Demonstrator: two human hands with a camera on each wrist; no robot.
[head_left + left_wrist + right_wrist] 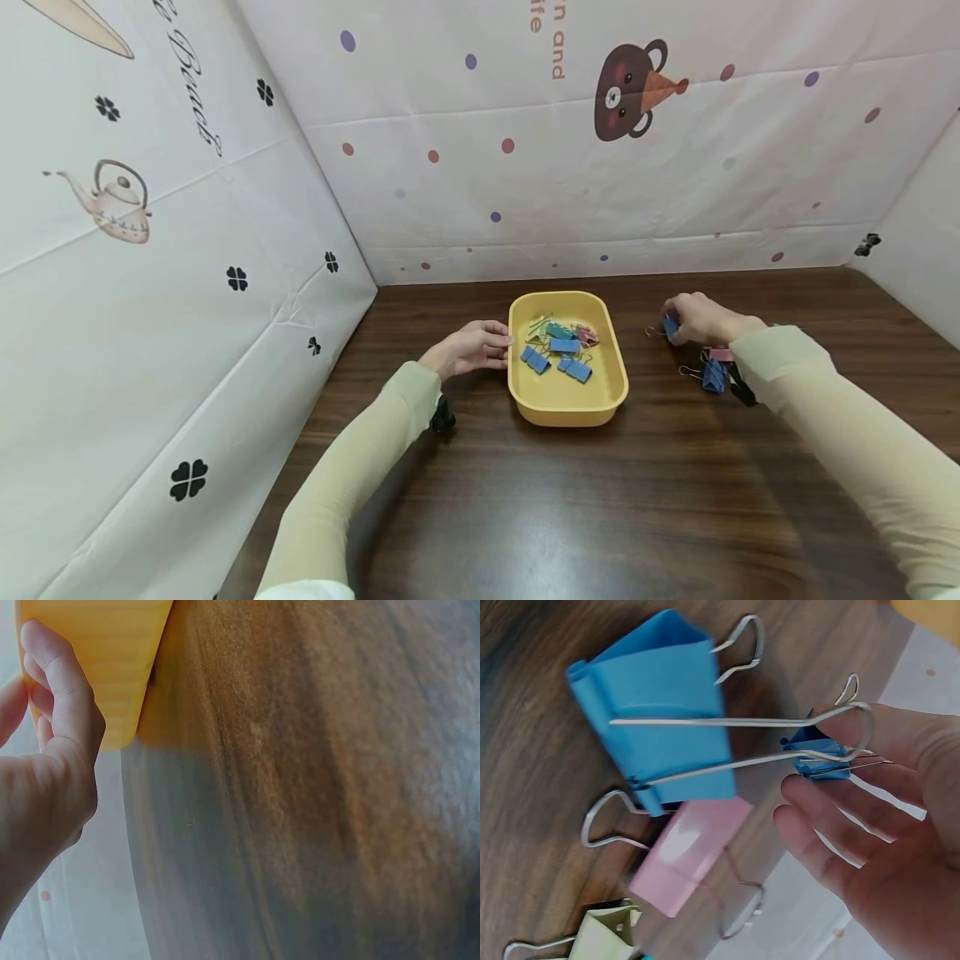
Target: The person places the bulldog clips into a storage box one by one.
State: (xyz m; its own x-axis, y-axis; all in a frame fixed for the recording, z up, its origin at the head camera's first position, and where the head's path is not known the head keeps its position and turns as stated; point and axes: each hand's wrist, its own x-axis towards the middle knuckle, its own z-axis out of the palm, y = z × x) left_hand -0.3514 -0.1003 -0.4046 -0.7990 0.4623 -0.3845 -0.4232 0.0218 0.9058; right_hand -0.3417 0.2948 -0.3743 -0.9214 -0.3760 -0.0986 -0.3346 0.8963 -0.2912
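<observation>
The two hands are well apart, one at the tray (566, 415) and the other out to its right. The left hand (474, 347) is loosely extended at the tray's left side, its slightly bent fingers touching the outside of the wall; whether the thumb presses there too cannot be told. The right hand (697, 319) pinches a blue clip (671, 326) between thumb and fingers, the clip lying right of the tray's upper half with a wire handle pointing toward it. The left forearm comes in from the lower left, angled up toward the tray, with the hand turned sideways to the wall. The right forearm comes from the lower right and slants toward the tray, back of the hand up and fingers bent down. Under and beside the right wrist, farther right of the tray, are a second blue clip (714, 375), a loose pink clip (720, 355) and, in the right wrist view, a pale yellow clip (604, 935). Inside the tray lie three blue clips (536, 359), a teal clip (561, 331), a yellow-green clip (536, 331) and a pink clip (587, 335). The table (525, 508) below the tray is dark wood.
</observation>
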